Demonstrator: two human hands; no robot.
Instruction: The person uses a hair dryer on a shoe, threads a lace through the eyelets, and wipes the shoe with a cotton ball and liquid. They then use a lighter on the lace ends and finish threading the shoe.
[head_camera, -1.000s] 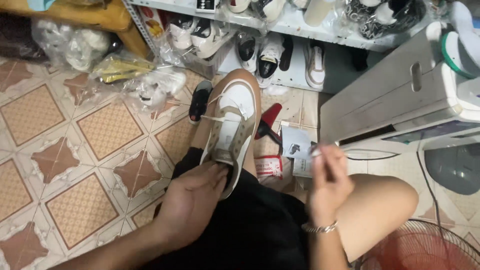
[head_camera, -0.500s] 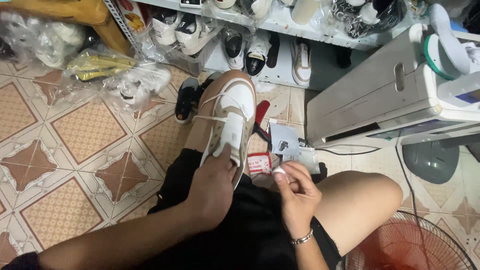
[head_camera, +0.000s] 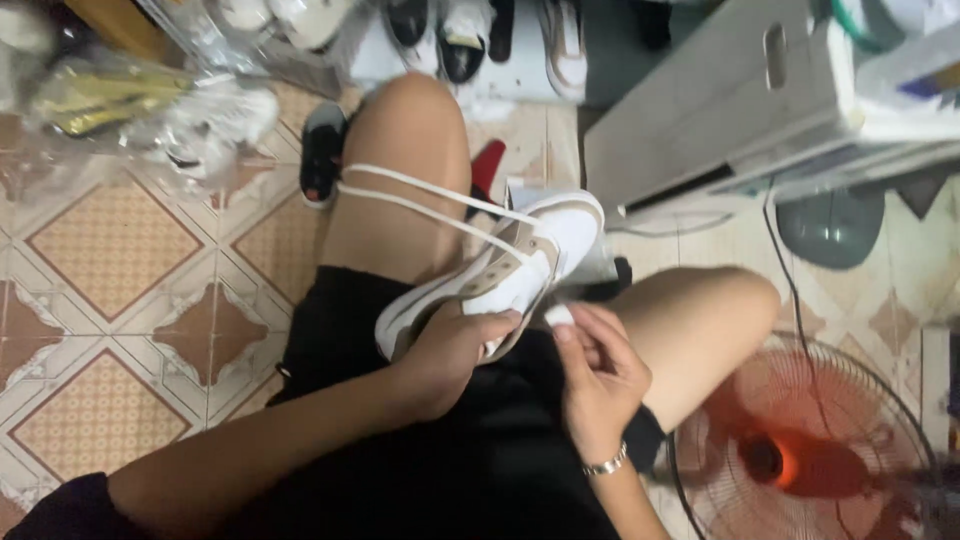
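On the lap, between the two bare knees, lies a white-and-tan sneaker, tilted with its toe toward the upper right and resting against the black shorts. Left hand: fingers curled closed around the sneaker's heel end, gripping it from below. Right hand: fingers loosely bent, thumb and fingertips pinching a small white object just beside the sneaker's side; what the object is cannot be told. A silver bracelet circles the right wrist. Two white laces run from the sneaker across the left knee. Tiled floor, left. Red fan in a wire guard, bottom right corner. Grey box unit, upper right. Further shoes along the top edge, with clear plastic bags at upper left.
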